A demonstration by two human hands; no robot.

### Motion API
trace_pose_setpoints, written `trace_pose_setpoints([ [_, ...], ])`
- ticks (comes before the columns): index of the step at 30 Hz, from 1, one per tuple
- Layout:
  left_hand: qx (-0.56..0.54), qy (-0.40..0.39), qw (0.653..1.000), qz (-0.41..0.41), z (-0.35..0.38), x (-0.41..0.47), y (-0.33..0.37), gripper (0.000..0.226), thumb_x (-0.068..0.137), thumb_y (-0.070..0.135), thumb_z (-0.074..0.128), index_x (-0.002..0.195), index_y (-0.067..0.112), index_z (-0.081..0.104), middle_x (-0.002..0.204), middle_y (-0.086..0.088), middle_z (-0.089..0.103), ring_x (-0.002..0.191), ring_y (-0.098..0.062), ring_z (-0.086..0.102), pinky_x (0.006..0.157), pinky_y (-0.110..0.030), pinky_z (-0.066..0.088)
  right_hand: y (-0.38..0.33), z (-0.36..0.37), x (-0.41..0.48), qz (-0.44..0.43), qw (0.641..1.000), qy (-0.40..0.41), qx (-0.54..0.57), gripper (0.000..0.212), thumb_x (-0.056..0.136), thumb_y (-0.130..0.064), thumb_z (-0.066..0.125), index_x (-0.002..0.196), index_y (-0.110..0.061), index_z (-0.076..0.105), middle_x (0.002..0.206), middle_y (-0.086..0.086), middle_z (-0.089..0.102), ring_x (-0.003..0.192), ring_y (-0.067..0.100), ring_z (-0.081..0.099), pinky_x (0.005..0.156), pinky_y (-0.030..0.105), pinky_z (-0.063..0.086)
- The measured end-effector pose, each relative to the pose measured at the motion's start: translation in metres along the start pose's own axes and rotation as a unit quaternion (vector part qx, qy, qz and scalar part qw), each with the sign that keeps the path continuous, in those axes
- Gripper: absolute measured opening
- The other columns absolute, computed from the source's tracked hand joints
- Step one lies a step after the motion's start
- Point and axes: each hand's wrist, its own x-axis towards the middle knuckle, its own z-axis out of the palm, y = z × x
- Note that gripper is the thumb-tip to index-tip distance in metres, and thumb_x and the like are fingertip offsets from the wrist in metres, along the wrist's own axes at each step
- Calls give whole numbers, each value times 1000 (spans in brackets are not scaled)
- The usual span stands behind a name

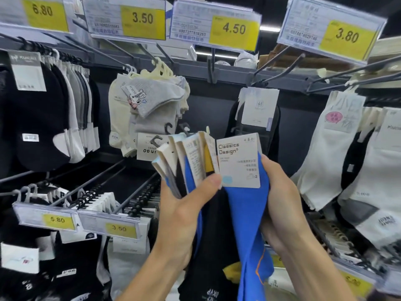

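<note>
Left hand (186,205) is curled round a fanned bundle of sock packs (184,159), thumb pressed on its front, just left of the Classics Design card (238,159). Right hand (280,192) grips the blue socks (245,209) hanging below that card, fingers wrapped behind the fabric.

Risk: the fan looks loose. If the thumb eases, the outer packs could slide out and drop. The plastic hooks at the bundle's top could also snag each other while one pair is drawn off.

Behind and left of the card: grey and cream socks (152,105). Behind right: black socks (253,118). Farther right: white socks (332,153). Far above the card is the 4.50 price tag (234,29), which hangs forward, likely in the way of rehanging.
</note>
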Motion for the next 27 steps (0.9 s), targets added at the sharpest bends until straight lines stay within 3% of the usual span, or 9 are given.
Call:
trace_pose_setpoints([
  [2, 57, -10, 998, 22, 6, 1, -1, 67, 71, 13, 81, 133, 12, 54, 117, -4, 73, 109, -22, 70, 86, -28, 58, -2, 6, 0, -24, 999, -27, -10, 42, 102, -45, 37, 106, -31, 76, 109, 0, 76, 102, 15, 72, 78, 24, 58],
  [4, 120, -12, 992, 41, 9, 3, 0, 85, 62, 17, 85, 138, 17, 45, 117, 1, 71, 110, -16, 69, 90, -25, 56, -4, 13, 1, -51, 996, -59, -47, 40, 99, -47, 44, 118, -24, 70, 116, 5, 73, 110, 22, 69, 92, 37, 56],
  [6, 154, -33, 986, 55, 9, 4, -1, 92, 61, 14, 87, 140, 22, 40, 119, 6, 69, 112, -13, 67, 89, -19, 53, -6, 16, 1, -63, 991, -73, -93, 34, 97, -41, 52, 123, -23, 65, 119, 6, 71, 113, 24, 67, 99, 48, 52],
  [9, 143, -56, 987, 48, 7, 4, 1, 93, 62, 13, 87, 141, 23, 39, 121, 9, 68, 114, -11, 66, 88, -17, 53, -9, 14, 1, -35, 995, -57, -69, 30, 96, -31, 52, 118, -18, 68, 117, 11, 72, 111, 30, 67, 101, 53, 49],
  [14, 20, 6, 1000, 6, -4, 1, 5, 48, 71, 20, 76, 117, 30, 69, 117, 0, 74, 111, -20, 69, 83, -24, 57, -13, 3, 6, 4, 1000, 12, -2, 36, 90, -32, 49, 108, -13, 74, 107, 9, 76, 101, 25, 72, 88, 40, 58],
  [19, -24, 14, 999, -16, -5, -2, 10, 58, 72, 18, 73, 129, 14, 61, 120, -4, 72, 111, -21, 69, 80, -23, 58, -18, 2, 12, -52, 991, 39, -119, 18, 97, -17, 56, 106, -25, 70, 102, -3, 77, 93, 16, 74, 72, 25, 60],
  [23, -35, 34, 998, -32, -9, -1, 11, 61, 67, 22, 75, 126, 15, 63, 117, -4, 73, 107, -21, 71, 76, -24, 58, -27, 0, 27, -93, 980, -13, -175, 31, 90, -6, 68, 118, -17, 63, 107, -4, 76, 96, 13, 73, 74, 21, 57],
  [27, -23, 80, 994, -64, -16, 1, 13, 68, 56, 33, 77, 122, 19, 67, 114, -1, 75, 106, -21, 71, 80, -32, 57, -43, -3, 75, -167, 964, 95, -184, 39, 86, 0, 70, 123, -10, 61, 109, -2, 74, 96, 5, 70, 74, 14, 53],
])
